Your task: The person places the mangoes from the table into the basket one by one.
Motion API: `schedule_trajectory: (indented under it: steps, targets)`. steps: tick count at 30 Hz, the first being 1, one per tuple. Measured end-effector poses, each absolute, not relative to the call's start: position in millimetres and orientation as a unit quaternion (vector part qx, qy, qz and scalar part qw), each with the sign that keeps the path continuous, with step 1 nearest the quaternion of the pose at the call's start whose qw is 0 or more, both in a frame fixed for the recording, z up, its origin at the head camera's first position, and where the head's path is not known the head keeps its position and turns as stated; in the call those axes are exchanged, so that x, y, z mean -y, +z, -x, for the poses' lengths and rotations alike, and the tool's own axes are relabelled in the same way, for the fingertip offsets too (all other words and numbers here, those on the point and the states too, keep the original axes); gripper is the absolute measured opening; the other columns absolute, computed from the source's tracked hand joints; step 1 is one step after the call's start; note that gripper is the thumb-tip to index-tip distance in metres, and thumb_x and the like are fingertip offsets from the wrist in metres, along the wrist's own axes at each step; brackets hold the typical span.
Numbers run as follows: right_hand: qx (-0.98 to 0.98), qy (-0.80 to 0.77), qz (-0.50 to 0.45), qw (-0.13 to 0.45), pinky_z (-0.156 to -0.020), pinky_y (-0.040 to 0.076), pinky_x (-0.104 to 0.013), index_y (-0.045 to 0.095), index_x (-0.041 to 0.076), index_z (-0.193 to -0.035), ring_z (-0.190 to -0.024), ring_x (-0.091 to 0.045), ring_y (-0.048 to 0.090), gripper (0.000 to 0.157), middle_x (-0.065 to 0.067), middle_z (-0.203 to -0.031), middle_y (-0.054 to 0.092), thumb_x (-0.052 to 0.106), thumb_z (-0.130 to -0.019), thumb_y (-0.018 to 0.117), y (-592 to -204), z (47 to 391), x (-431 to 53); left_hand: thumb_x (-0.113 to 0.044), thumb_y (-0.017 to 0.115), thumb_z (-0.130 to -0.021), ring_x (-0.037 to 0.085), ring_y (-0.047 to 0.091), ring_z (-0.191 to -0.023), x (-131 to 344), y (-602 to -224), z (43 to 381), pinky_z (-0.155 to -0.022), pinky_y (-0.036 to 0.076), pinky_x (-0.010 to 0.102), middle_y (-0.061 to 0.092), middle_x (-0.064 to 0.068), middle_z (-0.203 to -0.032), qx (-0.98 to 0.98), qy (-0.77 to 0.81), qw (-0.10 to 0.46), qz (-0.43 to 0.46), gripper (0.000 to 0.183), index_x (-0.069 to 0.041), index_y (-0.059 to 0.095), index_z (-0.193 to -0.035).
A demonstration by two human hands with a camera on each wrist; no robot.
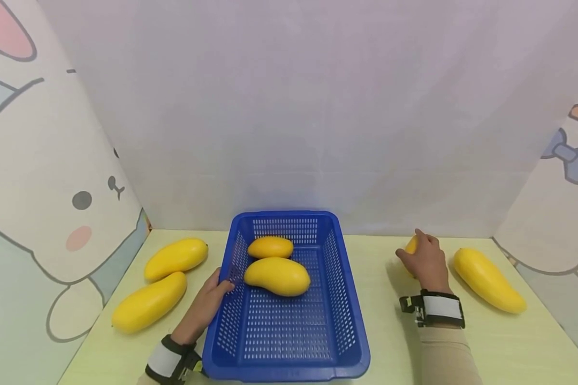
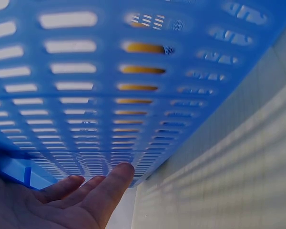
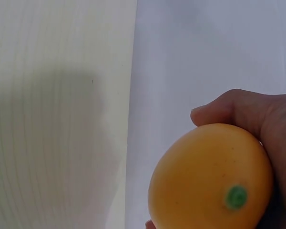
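My left hand (image 1: 206, 305) holds the left rim of a blue plastic basket (image 1: 289, 372), thumb over the edge and fingers along the outside wall. Those fingers (image 2: 107, 195) show beneath the slotted side in the left wrist view. Inside the basket lie a smaller orange-yellow mango (image 1: 271, 247) and a larger yellow mango (image 1: 278, 276). To the right, my right hand (image 1: 427, 263) grips another mango (image 3: 209, 176), mostly hidden by the hand from above. Its green stem end faces the right wrist camera, with the thumb and fingers wrapped round its sides.
Two yellow mangoes, one behind (image 1: 177, 259) and one in front (image 1: 150, 302), lie left of the basket. Another mango (image 1: 488, 280) rests right of my right hand. A pale wall (image 1: 308, 117) borders the table (image 1: 380, 342) at the back; cartoon-printed panels flank it.
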State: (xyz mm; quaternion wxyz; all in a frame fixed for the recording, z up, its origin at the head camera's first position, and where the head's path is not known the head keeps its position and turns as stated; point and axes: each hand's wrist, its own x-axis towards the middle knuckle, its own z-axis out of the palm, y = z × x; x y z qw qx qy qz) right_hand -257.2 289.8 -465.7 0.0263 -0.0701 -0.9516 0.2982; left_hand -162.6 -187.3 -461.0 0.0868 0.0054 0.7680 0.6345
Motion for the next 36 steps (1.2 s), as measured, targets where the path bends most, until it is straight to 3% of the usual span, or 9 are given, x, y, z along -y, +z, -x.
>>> schedule_trajectory:
  steps: [17, 36]
  targets:
    - [0.948, 0.306, 0.060, 0.057, -0.094, 0.043, -0.066, 0.027, -0.010, -0.154, -0.117, -0.061, 0.042, 0.079, -0.043, -0.146, 0.028, 0.028, -0.094, 0.062, -455.5, 259.2, -279.0, -0.009, 0.040, -0.101, 0.032, 0.063, -0.096, 186.7, -460.3, 162.4, -0.080, 0.056, 0.045, 0.056, 0.024, -0.131, -0.767, 0.635, 0.093, 0.010, 0.055, -0.005, 0.029, -0.155]
    - [0.942, 0.321, 0.040, 0.087, -0.096, 0.042, -0.065, 0.025, -0.006, -0.156, -0.120, -0.055, 0.044, 0.079, -0.041, -0.148, 0.027, 0.024, -0.093, 0.063, -425.8, 249.7, -262.0, -0.009, 0.040, -0.101, 0.033, 0.063, -0.096, 186.8, -461.7, 162.7, -0.081, 0.055, 0.045, 0.056, 0.024, -0.130, -0.762, 0.642, 0.090, 0.000, 0.054, -0.004, 0.030, -0.154]
